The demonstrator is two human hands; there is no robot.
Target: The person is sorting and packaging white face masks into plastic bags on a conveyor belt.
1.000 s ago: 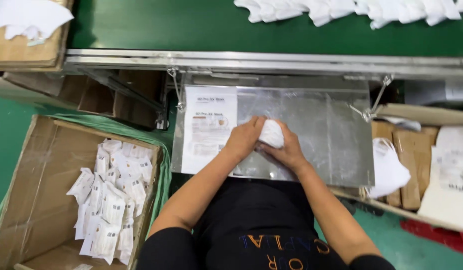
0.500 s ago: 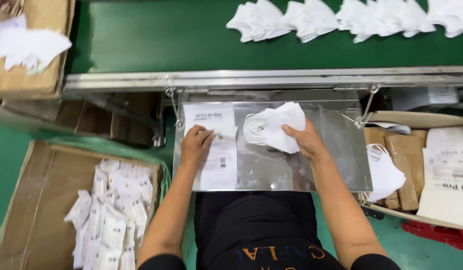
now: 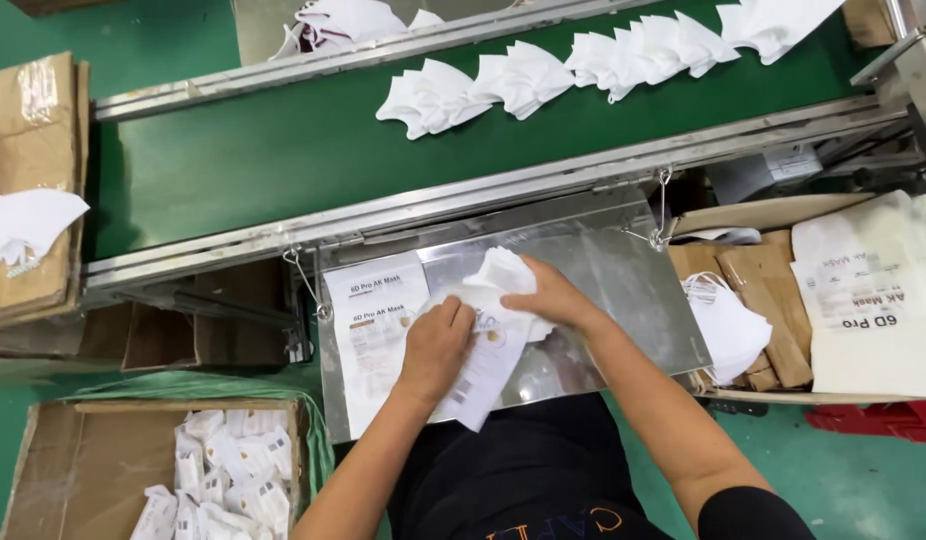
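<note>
The left hand (image 3: 435, 345) pins a flat printed pouch (image 3: 483, 375) to the steel desk (image 3: 623, 270), its grip pressed on the pouch's mouth, while the right hand (image 3: 548, 297) clasps a folded white mask (image 3: 498, 275) at that opening. This looks like the bagging step; sliding the mask in calls for the mouth held open. The cardboard box (image 3: 43, 450) at lower left holds filled pouches, and the right-hand carton (image 3: 753, 215) holds loose masks.

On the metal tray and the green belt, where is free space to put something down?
The metal tray is bare on its right half, between the right hand and the hanging hook. The green belt is free at left, before the white masks. It is crowded under the left hand, over the pouches.
</note>
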